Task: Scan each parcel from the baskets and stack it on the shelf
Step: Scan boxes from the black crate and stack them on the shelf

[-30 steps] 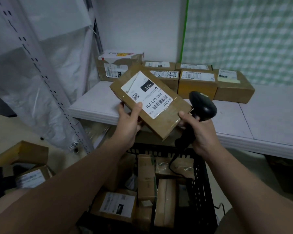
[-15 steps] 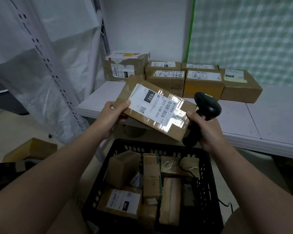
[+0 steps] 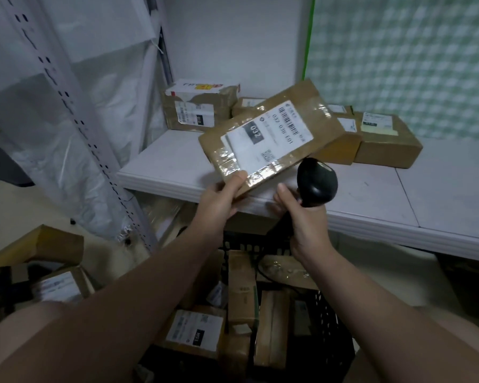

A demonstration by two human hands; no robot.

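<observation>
My left hand (image 3: 217, 201) grips the near corner of a flat brown parcel (image 3: 271, 134) with a white label marked 032. The parcel is tilted, held out over the white shelf (image 3: 172, 167) toward the parcels stacked at the back. My right hand (image 3: 302, 219) holds a black barcode scanner (image 3: 315, 183) just below the parcel's near edge. Below my arms, a black basket (image 3: 335, 335) holds several more brown parcels, one labelled 154 (image 3: 195, 331). Against the shelf's back wall stand several parcels, among them a taller one with a white top (image 3: 202, 106) and one at the right (image 3: 387, 142).
A perforated white shelf post (image 3: 75, 125) and plastic sheeting stand at the left. More cardboard boxes (image 3: 39, 250) lie on the floor at the lower left. The right part of the shelf surface (image 3: 440, 194) is bare. A green checked panel covers the wall at the right.
My left hand has carried the parcel up and right, over the shelf toward the stacked parcels, turning it. My right hand no longer touches the parcel and holds only the scanner.
</observation>
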